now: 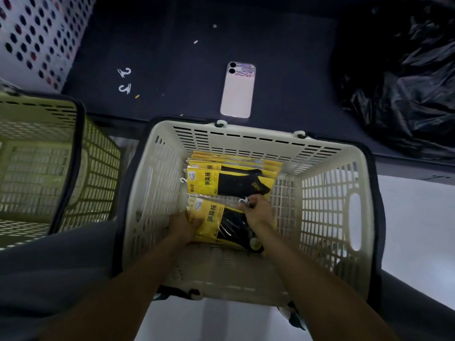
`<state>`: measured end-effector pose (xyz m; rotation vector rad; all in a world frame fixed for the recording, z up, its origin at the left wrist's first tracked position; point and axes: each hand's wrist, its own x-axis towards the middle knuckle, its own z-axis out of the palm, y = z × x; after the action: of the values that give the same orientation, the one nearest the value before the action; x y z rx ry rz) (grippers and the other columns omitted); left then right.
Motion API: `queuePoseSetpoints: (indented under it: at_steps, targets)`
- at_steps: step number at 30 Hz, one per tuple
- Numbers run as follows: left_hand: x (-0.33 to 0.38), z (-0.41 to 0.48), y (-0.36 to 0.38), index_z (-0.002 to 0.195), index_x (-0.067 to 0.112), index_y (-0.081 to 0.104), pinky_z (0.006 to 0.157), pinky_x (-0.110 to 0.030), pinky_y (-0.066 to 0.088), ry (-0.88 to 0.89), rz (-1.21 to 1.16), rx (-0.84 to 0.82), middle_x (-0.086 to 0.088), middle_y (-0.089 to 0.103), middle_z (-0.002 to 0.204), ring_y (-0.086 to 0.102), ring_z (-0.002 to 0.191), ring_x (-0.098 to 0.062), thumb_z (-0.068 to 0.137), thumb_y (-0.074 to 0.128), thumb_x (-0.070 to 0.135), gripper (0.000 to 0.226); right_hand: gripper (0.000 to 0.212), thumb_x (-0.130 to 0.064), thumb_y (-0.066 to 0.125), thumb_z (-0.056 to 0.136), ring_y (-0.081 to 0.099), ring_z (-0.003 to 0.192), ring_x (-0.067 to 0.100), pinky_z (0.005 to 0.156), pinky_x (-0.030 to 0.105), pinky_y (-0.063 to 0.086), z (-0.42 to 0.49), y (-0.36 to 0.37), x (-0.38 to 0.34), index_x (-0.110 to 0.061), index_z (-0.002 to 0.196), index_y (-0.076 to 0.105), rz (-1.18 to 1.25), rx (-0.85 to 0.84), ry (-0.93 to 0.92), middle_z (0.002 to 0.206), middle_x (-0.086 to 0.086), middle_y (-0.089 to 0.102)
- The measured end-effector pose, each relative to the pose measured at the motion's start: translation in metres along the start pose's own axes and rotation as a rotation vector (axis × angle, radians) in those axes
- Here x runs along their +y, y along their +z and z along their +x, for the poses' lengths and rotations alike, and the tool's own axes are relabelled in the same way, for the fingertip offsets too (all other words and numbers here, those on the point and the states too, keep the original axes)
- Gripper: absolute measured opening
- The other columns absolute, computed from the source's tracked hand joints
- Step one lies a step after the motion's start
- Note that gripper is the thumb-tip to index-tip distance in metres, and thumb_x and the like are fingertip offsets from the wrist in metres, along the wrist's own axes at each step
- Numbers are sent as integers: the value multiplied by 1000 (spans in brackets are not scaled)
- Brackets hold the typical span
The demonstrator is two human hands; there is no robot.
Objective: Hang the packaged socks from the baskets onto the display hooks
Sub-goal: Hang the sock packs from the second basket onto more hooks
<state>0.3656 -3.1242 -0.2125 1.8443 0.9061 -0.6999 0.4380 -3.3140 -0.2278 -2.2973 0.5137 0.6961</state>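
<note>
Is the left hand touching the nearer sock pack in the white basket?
Touching: head view shows the left hand gripping the nearer sock pack by its yellow edge.

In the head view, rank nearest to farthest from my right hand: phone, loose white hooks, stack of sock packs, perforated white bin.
1. stack of sock packs, just beyond the right hand, in the basket
2. phone, ahead on the dark surface
3. loose white hooks, ahead-left
4. perforated white bin, far left corner
</note>
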Motion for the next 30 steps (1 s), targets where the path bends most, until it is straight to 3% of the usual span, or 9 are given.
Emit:
queuePoseSetpoints:
  at_steps: [3, 10, 12, 16, 21, 23, 27, 30]
  targets:
    - [0, 1, 2, 115, -2, 60, 90, -39, 49, 17, 93, 28, -18, 64, 115, 60, 105, -31, 87, 65, 29, 42, 29, -36, 72, 82, 62, 101, 18, 98, 40, 44, 3, 5, 0, -15, 102, 69, -32, 21, 52, 104, -1, 70]
    - [-2, 3, 6, 118, 0, 55, 93, -41, 47, 19, 157, 56, -19, 58, 121, 55, 110, -32, 88, 64, 31, 44, 24, -32, 70, 85, 63, 99, 20, 87, 33, 51, 11, -3, 0, -15, 101, 72, 211, -35, 147, 102, 3, 71]
    - [1, 2, 7, 122, 1, 55, 93, -44, 48, 11, 157, 50, -19, 58, 122, 55, 110, -33, 89, 62, 31, 45, 21, -27, 63, 91, 60, 102, 21, 89, 33, 48, 13, -20, 7, -11, 104, 68, 178, -164, 26, 104, 4, 66]
    - [4, 1, 14, 130, 6, 51, 96, -45, 46, 30, 115, 2, -22, 48, 131, 50, 117, -36, 90, 61, 27, 46, 24, -21, 64, 89, 54, 101, 15, 88, 30, 44, 13, -49, 4, -4, 106, 67, 9, -678, -184, 103, 2, 61]
    - [2, -6, 19, 136, 4, 42, 92, -51, 50, -21, -192, -59, -21, 53, 130, 54, 116, -36, 88, 65, 16, 55, 29, -35, 68, 85, 53, 112, 14, 97, 31, 41, 13, -47, -20, -18, 109, 71, -431, -925, -284, 123, -1, 62]
    - [4, -10, 17, 136, 5, 41, 87, -48, 52, -43, -261, -67, -18, 55, 128, 56, 114, -35, 87, 65, 16, 56, 30, -39, 69, 83, 56, 111, 14, 95, 31, 44, 8, -45, -20, -22, 107, 73, -524, -911, -304, 121, -4, 65]
    - [28, -25, 18, 129, 4, 51, 78, -38, 54, 64, -288, 31, -17, 59, 120, 59, 108, -33, 85, 68, 16, 49, 23, -35, 74, 79, 63, 100, 12, 89, 29, 49, -8, -59, -25, -20, 96, 77, -424, -727, -344, 103, -5, 72]
    - [66, -45, 14, 143, 6, 31, 94, -19, 44, 120, -323, 258, -7, 45, 135, 48, 114, -19, 76, 78, 19, 83, 23, -34, 77, 76, 61, 92, 4, 81, 17, 47, -21, -98, -42, -19, 94, 77, -253, -620, -303, 99, -7, 71]
